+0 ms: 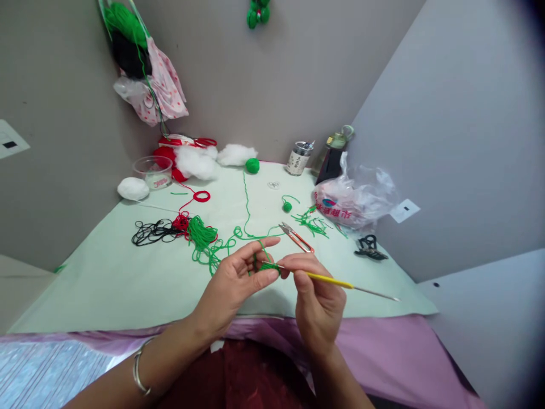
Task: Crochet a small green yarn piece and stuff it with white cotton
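Observation:
A small green crocheted piece (269,266) is pinched between the thumb and fingers of my left hand (232,284), with green yarn running over the raised index finger. My right hand (317,295) grips a crochet hook (332,279) by its yellow handle. The hook's left tip meets the green piece; its other metal end points right over the table. Green yarn (208,238) trails across the table from a loose bundle to my left hand. Orange-handled thread snips (298,237) lie just beyond my hands.
At the left are black yarn (155,232), a red ring (201,196), a clear tub (153,173) and white stuffing (196,162). Farther right stand a pen holder (298,159) and a plastic bag (357,199), with a black claw clip (370,247) nearer. Walls enclose the table (106,289).

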Tool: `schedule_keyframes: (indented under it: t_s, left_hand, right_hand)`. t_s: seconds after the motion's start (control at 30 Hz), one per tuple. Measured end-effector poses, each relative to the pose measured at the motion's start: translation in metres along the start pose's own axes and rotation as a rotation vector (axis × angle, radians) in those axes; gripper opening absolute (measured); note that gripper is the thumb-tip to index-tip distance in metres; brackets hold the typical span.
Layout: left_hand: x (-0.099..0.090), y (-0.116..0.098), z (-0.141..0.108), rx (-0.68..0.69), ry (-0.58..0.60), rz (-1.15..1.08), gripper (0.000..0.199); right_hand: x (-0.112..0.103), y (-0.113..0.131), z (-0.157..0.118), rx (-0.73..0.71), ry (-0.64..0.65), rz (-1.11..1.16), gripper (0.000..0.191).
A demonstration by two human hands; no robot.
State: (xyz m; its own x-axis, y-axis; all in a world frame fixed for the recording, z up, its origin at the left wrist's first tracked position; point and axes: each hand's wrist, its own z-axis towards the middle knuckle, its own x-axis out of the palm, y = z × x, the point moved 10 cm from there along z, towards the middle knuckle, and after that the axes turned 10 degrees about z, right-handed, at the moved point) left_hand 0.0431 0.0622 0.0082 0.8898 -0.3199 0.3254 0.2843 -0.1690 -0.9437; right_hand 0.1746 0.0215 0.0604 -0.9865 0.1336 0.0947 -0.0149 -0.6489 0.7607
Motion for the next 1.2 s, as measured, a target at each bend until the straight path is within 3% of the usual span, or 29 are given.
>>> schedule_keyframes:
  t_s: [0.1, 0.2, 0.33, 0.43, 0.53, 1.0, 1.1, 1.2]
  left_hand:
    - [0.005, 0.008, 0.002, -0.103, 0.079, -0.104, 0.054]
    - [0.011, 0.013, 0.002, -0.195, 0.163, -0.216, 0.051]
    - [0.007, 0.009, 0.003, -0.129, 0.122, -0.154, 0.042]
    - [0.007, 0.004, 0.001, -0.033, 0.099, -0.037, 0.040]
    - [0.006, 0.003, -0.001, 0.015, 0.099, 0.056, 0.038]
    - [-0.001, -0.002, -0.001, 0.067, 0.093, 0.155, 0.040]
    - [-0.005, -0.008, -0.001, 0.090, 0.051, 0.224, 0.038]
    - [-0.008, -0.018, -0.003, 0.164, -0.046, 0.357, 0.035]
  right_hand:
    - [-0.004, -0.001, 0.001, 0.024, -0.002, 0.066, 0.019]
    - [-0.015, -0.014, 0.005, 0.142, -0.099, 0.258, 0.020]
    - [-0.011, -0.025, 0.006, 0.236, -0.096, 0.390, 0.021]
    - [-0.005, -0.022, 0.003, 0.194, -0.037, 0.248, 0.018]
    - [-0.009, -0.023, -0.001, 0.178, -0.056, 0.144, 0.017]
    - [-0.008, -0.026, 0.003, 0.235, -0.067, 0.365, 0.023]
    - [-0.009, -0.017, 0.003, 0.184, -0.028, 0.252, 0.024]
    - [-0.004, 0.005, 0.001, 0.015, 0.060, -0.014, 0.023]
